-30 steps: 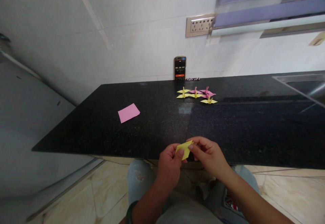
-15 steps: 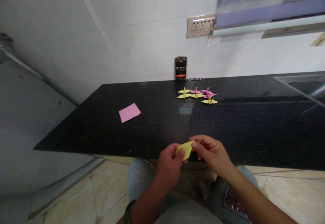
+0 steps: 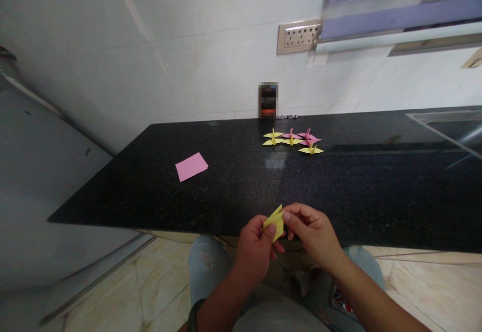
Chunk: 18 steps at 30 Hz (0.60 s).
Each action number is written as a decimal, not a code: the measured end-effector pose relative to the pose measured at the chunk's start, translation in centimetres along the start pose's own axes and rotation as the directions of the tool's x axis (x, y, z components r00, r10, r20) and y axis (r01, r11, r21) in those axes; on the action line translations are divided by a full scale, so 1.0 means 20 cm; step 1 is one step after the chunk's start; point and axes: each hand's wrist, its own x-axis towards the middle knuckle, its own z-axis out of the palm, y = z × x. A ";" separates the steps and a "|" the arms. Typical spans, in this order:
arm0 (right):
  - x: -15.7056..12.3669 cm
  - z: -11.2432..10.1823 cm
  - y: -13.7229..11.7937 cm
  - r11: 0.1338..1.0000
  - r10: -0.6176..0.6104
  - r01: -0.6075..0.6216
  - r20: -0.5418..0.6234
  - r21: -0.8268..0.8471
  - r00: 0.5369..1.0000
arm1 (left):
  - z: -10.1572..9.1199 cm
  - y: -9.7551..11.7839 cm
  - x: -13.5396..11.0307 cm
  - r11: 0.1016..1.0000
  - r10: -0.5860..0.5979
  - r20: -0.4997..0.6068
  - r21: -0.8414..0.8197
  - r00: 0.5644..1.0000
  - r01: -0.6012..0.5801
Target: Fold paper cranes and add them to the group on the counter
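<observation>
A small piece of folded yellow origami paper (image 3: 277, 223) is held up over the front edge of the counter, one pointed flap standing apart from the rest. My left hand (image 3: 256, 245) is closed on its lower left part, thumb lying across the front. At its right side, my right hand (image 3: 311, 229) pinches the edge between thumb and fingers. Farther back on the counter stand several finished paper cranes, among them a yellow crane (image 3: 311, 150) and a pink crane (image 3: 308, 135).
A stack of pink paper (image 3: 192, 167) lies on the black counter (image 3: 233, 186) at left. Against the back wall leans a phone (image 3: 268, 101), its screen blurred out, beside a small beaded strand (image 3: 288, 117). A socket panel (image 3: 299, 36) is on the wall. A sink edge (image 3: 444, 117) shows at right.
One flap of the yellow paper has opened away from the rest and now points up. Both hands have shifted slightly, still holding the paper.
</observation>
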 end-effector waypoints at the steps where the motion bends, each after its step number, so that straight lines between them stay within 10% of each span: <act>1: 0.00 0.00 0.00 1.000 -0.005 0.005 0.006 0.003 1.000 | 0.00 0.00 0.00 1.000 0.015 -0.010 0.010 1.000 -0.015; 18: -0.01 0.01 0.01 0.998 -0.041 0.040 -0.028 -0.038 0.999 | 0.00 0.01 -0.01 0.982 0.117 -0.037 0.152 0.992 -0.110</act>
